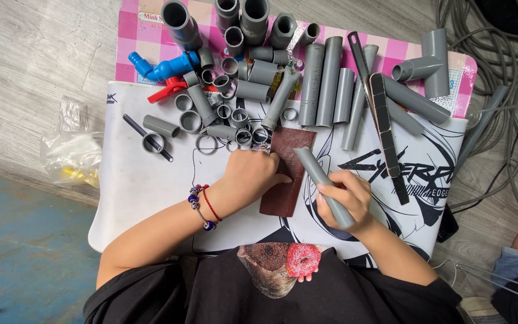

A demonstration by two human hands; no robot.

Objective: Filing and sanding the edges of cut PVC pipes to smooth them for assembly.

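A short grey plastic pipe [324, 186], smooth and cut at a slant at its upper end, lies diagonally in the right hand [346, 201], whose fingers are wrapped tight around its lower half. Its upper end points toward eleven o'clock and rests at the edge of a rough, dark reddish-brown sheet of sandpaper [286, 171], a long rectangle lying flat on the white printed worktop [133, 180]. The left hand [253, 174], curled with fingers pressed down, pins the sandpaper's left side; a beaded bracelet [202, 207] circles its wrist. At twelve o'clock lies a heap of grey pipe offcuts, rings and couplings [235, 102]; at eleven a blue elbow fitting [166, 66] with a red handle. At one o'clock stand longer grey tubes [325, 81], and a black, gritty file strip [385, 138] runs toward two.
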